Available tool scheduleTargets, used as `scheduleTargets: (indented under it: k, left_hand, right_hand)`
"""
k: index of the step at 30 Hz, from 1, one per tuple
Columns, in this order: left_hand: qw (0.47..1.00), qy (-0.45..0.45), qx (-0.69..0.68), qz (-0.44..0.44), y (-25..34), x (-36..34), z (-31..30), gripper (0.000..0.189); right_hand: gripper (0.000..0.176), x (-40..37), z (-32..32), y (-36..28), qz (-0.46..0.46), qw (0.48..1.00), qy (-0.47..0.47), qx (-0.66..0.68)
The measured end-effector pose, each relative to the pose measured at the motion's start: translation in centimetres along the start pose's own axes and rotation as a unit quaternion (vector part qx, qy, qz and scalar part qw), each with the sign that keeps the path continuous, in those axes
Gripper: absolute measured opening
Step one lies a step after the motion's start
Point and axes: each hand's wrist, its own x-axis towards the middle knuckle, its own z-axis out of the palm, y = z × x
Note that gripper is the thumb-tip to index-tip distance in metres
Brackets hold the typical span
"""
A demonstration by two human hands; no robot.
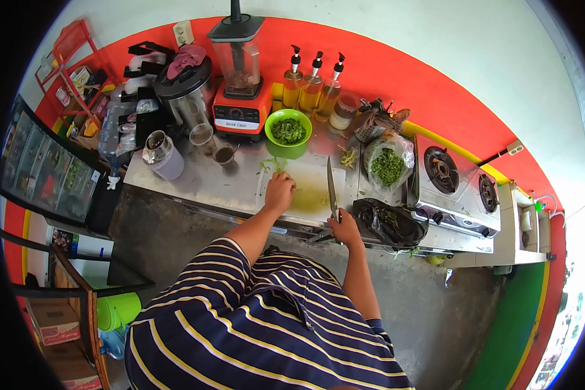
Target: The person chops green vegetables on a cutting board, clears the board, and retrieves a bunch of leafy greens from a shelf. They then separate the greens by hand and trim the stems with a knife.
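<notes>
My right hand point(344, 229) is closed round the handle of a long kitchen knife point(332, 185), its blade pointing up and away over the right part of the cutting board. The white cutting board point(313, 174) has a yellow-green stain and small green bits on it. At its left side my left hand point(280, 192) has its fingers drawn together on some leafy green stems point(276, 164), which stick out beyond the fingertips. Just behind the board stands a lime-green bowl point(271, 123) of chopped greens point(288, 131).
Right of the board are a clear plastic bag point(406, 153) of chopped greens, a black plastic bag point(403, 237) and a gas stove point(458, 201). Behind stand a red blender point(240, 114) and three pump bottles point(311, 90). Cups point(225, 155) and a steel canister point(166, 159) are left.
</notes>
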Motion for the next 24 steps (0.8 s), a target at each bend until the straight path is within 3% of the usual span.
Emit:
scheduleTargets:
  k: [3, 7, 10, 15, 21, 24]
  left_hand:
    - [0.997, 0.002, -0.073, 0.038, 2.1, 0.1, 0.1, 0.007]
    - [0.984, -0.080, -0.161, 0.015, 5.0, -0.5, -1.5, 0.011]
    - [0.987, -0.119, -0.101, 0.035, 4.1, -1.5, -0.6, 0.011]
    - [0.982, -0.096, -0.163, 0.029, 2.8, -3.0, 1.1, 0.013]
    - [0.982, -0.067, -0.174, 0.020, 3.0, -3.9, 1.0, 0.016]
    - [0.984, -0.063, -0.168, 0.008, 2.9, -3.8, 1.0, 0.016]
  right_hand:
    - [0.016, 1.0, 0.8, 3.2, -0.061, 0.997, 0.024, -0.026]
    - [0.016, 0.2, 1.4, 2.2, -0.036, 0.999, 0.011, -0.009]
    - [0.021, -0.6, 1.8, 0.7, -0.021, 1.000, -0.020, 0.001]
    - [0.030, -0.5, 3.2, 0.9, -0.048, 0.997, 0.001, -0.067]
    - [0.038, -0.5, 4.8, -0.6, -0.087, 0.966, 0.010, -0.244]
    - [0.039, -0.8, 5.1, -2.6, -0.002, 0.960, -0.008, -0.279]
